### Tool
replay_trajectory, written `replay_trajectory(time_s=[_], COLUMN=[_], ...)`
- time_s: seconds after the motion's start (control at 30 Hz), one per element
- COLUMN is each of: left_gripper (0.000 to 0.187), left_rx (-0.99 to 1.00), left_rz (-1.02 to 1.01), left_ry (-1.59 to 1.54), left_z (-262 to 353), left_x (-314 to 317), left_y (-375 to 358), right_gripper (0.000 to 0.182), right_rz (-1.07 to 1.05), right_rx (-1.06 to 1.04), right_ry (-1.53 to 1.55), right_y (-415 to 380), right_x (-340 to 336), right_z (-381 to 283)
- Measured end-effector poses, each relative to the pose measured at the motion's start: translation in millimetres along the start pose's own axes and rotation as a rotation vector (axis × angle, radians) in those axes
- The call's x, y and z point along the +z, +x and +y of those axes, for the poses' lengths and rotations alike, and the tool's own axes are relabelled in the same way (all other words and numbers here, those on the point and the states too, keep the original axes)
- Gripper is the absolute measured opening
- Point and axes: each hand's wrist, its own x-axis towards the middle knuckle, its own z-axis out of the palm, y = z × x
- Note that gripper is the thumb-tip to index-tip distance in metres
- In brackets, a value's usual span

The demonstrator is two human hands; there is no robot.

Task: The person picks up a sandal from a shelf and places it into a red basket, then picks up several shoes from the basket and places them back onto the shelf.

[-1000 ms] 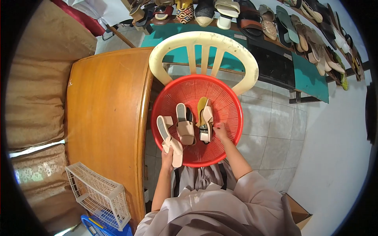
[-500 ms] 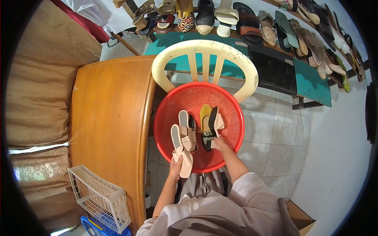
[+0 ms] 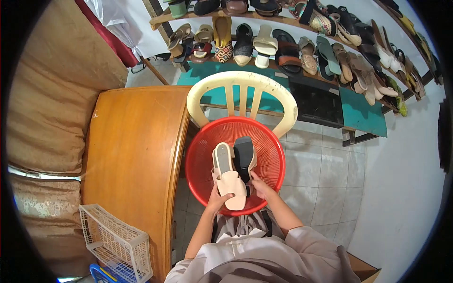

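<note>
A red basket (image 3: 270, 137) sits on a cream plastic chair (image 3: 242, 80) in front of me. My left hand (image 3: 218, 198) grips a beige slide sandal (image 3: 231, 186), its thumb across the wide strap, over the near part of the basket. To its right, my right hand (image 3: 261, 187) has its fingers closed on the side of another sandal with a dark sole (image 3: 243, 153), turned underside up. The two sandals are close together, toes toward me. Under them other footwear is mostly hidden.
A wooden table (image 3: 132, 165) stands at the left, with a white plastic crate (image 3: 115, 240) near its front corner. Shoe racks (image 3: 278, 21) run across the back above a teal bench (image 3: 361, 111). A white wall (image 3: 401, 188) is at the right.
Both hands have come closer together. The sandal in my left hand has moved right, and my right hand now holds a sandal showing its dark underside. The view has tilted up.
</note>
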Motion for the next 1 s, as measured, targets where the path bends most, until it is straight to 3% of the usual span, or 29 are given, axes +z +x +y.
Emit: replay_trajectory(time_s=[0.13, 0.27, 0.47, 0.63, 0.83, 1.0], left_gripper=[0.076, 0.073, 0.058, 0.055, 0.047, 0.046], left_rx=[0.042, 0.084, 0.321, 0.497, 0.385, 0.32], left_rz=[-0.088, -0.146, -0.106, -0.126, -0.115, -0.158], left_ry=[0.178, 0.248, 0.543, 0.823, 0.412, 0.261], left_z=[17.8, 31.6, 33.4, 54.9, 37.7, 48.7], left_x=[15.5, 31.5, 59.0, 77.9, 78.0, 79.9], left_y=[5.7, 4.9, 3.2, -7.0, -6.7, -14.6], right_gripper=[0.068, 0.069, 0.069, 0.069, 0.068, 0.067], right_rz=[0.097, -0.079, 0.1, -0.082, -0.024, 0.019], right_rx=[0.009, -0.128, -0.113, -0.122, -0.205, -0.24], right_ry=[-0.01, -0.006, -0.136, 0.042, -0.146, -0.254], right_y=[-19.1, -4.4, -48.6, -51.5, -87.7, -105.4], right_x=[24.5, 2.9, 39.6, 32.5, 61.7, 79.5], right_z=[-16.5, -10.5, -47.2, -44.5, -70.9, -74.3])
